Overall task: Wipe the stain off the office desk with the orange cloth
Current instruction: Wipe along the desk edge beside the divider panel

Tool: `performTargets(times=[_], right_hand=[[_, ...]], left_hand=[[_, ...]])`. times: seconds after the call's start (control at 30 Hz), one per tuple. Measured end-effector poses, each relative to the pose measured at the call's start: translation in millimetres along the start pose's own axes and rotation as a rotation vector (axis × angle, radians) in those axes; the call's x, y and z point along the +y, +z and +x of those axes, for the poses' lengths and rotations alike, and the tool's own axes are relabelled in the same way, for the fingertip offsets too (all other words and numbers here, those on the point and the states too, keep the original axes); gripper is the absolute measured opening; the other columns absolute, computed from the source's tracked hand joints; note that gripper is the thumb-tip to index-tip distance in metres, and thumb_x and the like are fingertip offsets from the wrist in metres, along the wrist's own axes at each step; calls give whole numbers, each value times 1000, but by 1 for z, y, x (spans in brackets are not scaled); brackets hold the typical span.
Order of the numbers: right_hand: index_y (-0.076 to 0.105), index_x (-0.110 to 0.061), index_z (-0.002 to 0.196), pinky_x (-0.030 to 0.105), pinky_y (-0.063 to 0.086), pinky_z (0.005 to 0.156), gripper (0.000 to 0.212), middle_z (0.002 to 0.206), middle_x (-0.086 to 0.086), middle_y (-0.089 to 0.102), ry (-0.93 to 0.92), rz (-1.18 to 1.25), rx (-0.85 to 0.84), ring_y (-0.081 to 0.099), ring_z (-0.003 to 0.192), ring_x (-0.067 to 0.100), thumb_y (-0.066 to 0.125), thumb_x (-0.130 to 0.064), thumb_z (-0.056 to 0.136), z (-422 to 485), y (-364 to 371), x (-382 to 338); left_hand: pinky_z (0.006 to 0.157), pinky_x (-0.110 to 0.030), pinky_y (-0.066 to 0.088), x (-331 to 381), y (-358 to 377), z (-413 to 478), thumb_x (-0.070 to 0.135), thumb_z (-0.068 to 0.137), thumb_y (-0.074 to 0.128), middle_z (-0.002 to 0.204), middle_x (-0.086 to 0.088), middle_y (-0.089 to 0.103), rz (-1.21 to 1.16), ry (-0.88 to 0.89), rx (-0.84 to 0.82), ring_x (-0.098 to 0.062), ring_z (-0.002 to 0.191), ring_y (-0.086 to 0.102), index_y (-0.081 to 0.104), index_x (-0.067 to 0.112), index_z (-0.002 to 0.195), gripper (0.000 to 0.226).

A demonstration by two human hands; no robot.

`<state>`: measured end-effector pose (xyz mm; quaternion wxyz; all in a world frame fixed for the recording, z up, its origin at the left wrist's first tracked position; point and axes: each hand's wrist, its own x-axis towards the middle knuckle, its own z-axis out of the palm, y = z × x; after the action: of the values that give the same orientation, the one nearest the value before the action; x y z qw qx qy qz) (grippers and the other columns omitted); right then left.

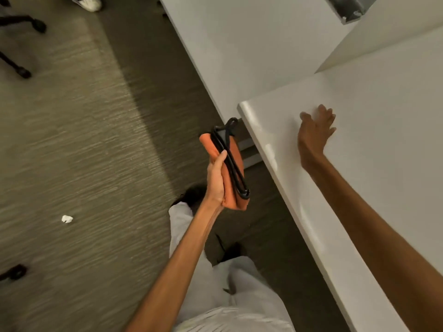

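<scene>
My left hand (217, 180) hangs off the desk (371, 164), just out from its rounded near corner and over the carpet (84, 140). Its fingers are wrapped round the folded orange cloth (230, 188), thumb laid along the fold's outer side. A loop of black cord (230, 161) lies against the face of the cloth that is turned towards the desk. It is held in the same grasp, and one end curls out past the top of the fold, close to the desk's corner. The cloth touches no part of the desk. My right hand (315, 133) lies on the desktop a little in from that same corner, palm down, fingers straight and slightly spread, holding nothing. The picture is blurred there, so I cannot make out a stain on the white top. A second white surface (227, 44) runs away beyond the desk's far edge. Below the desk's front edge are my pale trousers (239, 283) and a dark shoe (194, 195). Well away from the desk, a small crumpled white scrap (67, 219) lies on the carpet, and farther off stand black chair casters (39, 26).
</scene>
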<state>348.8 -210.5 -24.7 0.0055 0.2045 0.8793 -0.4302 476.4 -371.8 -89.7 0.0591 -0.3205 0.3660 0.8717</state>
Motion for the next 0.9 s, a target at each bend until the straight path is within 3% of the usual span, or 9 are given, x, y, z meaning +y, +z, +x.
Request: performTargets(times=[0.1,0.27,0.37,0.47,0.53,0.7,0.77,0.83,0.9], right_hand=[[15,-15,154,44,-4,123,61,164,4,1,-122,-79,-135,-8,151,22,41,-24,100,-2,-9,14],[16,-7,154,30,-5,120,54,163,11,10,-574,-314,-322,3,151,21,31,-22,105,-13,-25,37],[22,-9,152,24,-2,119,49,161,12,18,-762,-431,-360,10,150,21,30,-19,105,-7,-31,42],[27,-11,152,21,2,119,48,160,9,24,-793,-437,-349,15,149,19,29,-20,105,-1,-32,46],[29,-11,151,24,5,120,48,159,8,26,-803,-438,-347,16,149,19,28,-21,104,1,-32,47],[27,-12,152,27,8,120,51,160,7,25,-786,-437,-319,16,149,20,29,-19,101,1,-27,47],[24,-13,153,27,7,121,52,160,7,24,-775,-448,-305,15,150,19,29,-20,102,-2,-26,48],[22,-14,153,30,6,122,50,161,6,22,-771,-443,-300,14,150,18,30,-20,104,-2,-24,48],[22,-14,153,31,6,123,50,161,6,21,-765,-445,-305,14,150,18,31,-21,105,-3,-23,48]], left_hand=[[71,-28,57,-29,6,-25,24,101,48,106,-10,63,-22,102,20,-16,86,65,44,9,143,44],[106,-48,45,-57,37,-46,22,102,44,130,-18,58,-45,237,50,-33,117,57,38,15,146,44],[112,-54,37,-65,55,-41,24,103,43,136,-16,54,13,295,64,-34,124,53,38,21,145,42],[114,-27,35,-84,74,-45,29,103,43,147,9,46,89,346,49,-3,132,45,23,28,153,54],[100,-4,35,-93,87,-44,28,102,44,140,28,43,115,367,39,20,123,41,13,31,156,62],[97,6,24,-55,92,-3,20,102,46,152,20,22,298,501,66,31,122,28,4,23,156,69],[98,1,31,-24,91,27,22,101,46,157,9,26,349,518,91,22,123,36,4,22,157,70],[94,-10,39,10,91,52,26,102,46,157,-4,33,380,505,107,-5,127,45,5,22,157,69],[87,-15,41,30,92,63,26,102,45,148,-2,44,371,499,135,-3,112,54,8,22,157,67]])
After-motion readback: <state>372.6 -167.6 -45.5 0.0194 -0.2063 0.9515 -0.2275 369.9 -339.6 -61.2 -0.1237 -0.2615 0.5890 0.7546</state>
